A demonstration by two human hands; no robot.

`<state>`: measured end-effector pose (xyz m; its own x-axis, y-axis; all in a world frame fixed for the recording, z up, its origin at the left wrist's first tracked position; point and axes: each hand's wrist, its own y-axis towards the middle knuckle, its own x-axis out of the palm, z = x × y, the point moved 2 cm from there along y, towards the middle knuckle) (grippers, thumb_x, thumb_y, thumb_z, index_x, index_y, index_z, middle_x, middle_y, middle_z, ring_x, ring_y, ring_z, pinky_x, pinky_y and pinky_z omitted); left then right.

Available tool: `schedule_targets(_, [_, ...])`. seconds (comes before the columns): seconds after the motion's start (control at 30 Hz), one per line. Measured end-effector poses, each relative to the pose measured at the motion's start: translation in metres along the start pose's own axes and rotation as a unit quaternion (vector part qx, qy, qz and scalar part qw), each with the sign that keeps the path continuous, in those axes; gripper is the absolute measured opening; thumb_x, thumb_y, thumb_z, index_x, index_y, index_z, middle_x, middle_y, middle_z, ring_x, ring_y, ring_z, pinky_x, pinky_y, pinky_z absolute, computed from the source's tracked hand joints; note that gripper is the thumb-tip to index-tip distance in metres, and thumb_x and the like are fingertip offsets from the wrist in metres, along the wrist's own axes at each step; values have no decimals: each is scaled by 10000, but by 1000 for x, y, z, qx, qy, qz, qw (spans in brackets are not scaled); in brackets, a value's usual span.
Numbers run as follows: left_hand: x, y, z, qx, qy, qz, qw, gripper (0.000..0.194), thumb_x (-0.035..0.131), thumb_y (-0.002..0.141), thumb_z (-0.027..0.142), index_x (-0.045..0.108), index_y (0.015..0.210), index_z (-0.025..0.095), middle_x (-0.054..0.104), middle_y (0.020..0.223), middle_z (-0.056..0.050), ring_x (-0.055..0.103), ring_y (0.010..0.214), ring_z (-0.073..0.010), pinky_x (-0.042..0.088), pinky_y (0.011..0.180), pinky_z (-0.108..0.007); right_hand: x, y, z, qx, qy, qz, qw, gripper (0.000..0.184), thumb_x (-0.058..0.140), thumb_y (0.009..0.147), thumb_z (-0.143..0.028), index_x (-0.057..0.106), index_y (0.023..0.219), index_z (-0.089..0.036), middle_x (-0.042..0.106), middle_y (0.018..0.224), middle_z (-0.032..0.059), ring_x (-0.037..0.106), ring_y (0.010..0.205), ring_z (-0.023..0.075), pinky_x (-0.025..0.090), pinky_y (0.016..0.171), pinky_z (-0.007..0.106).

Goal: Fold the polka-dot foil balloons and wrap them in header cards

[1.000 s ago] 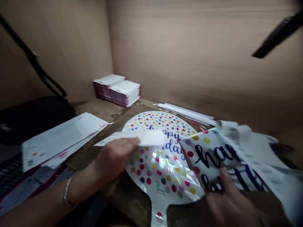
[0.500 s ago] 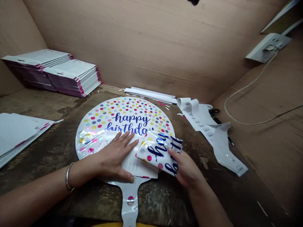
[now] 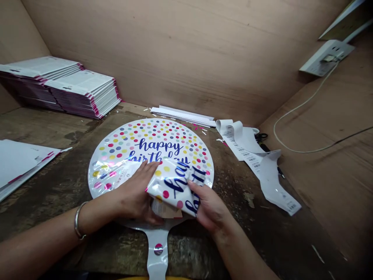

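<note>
A round foil balloon (image 3: 151, 134) with coloured dots and blue "happy birthday" lettering lies flat on the worktop, its stem pointing towards me. A second foil balloon, folded over (image 3: 175, 186), sits on top of it, gripped by my right hand (image 3: 208, 206). My left hand (image 3: 134, 196) rests flat on a white printed card (image 3: 126, 174), with its fingertips against the folded balloon. Part of the card's lower end (image 3: 166, 209) shows beneath the fold.
Two stacks of packaged flat sheets (image 3: 84, 95) stand at the back left, with loose white sheets (image 3: 23, 163) at the left. White strips (image 3: 183, 116) lie at the back. Barcode label paper (image 3: 262, 167), black-handled scissors (image 3: 260, 137) and a wall socket (image 3: 326, 58) with cable are on the right.
The folded balloon has moved left over the card, towards my left hand. My view swung from a tilted angle to a steadier one over the last second.
</note>
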<state>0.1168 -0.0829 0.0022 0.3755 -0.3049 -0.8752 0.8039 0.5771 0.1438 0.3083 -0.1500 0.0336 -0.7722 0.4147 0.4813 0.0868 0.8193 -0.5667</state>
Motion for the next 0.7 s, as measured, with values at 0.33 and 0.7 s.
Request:
schedule_targets(0.33, [-16, 3, 4, -64, 60, -38, 995, 1206, 728, 461, 658, 202, 1453, 216, 295, 1411, -197, 220, 1305, -449, 110, 1055, -625, -60, -8, -44, -20, -237, -19, 971, 288, 714, 737, -314, 674, 972, -152, 741, 892, 74, 703, 784, 245, 562, 764, 397])
schedule_targets(0.7, [-11, 9, 16, -40, 55, -55, 996, 1252, 755, 437, 629, 156, 1464, 236, 264, 1433, -199, 171, 1336, -443, 85, 1067, -615, -25, 3, -10, -31, -250, -90, 963, 357, 694, 722, -398, 621, 977, -160, 716, 864, 60, 677, 769, 204, 536, 757, 365])
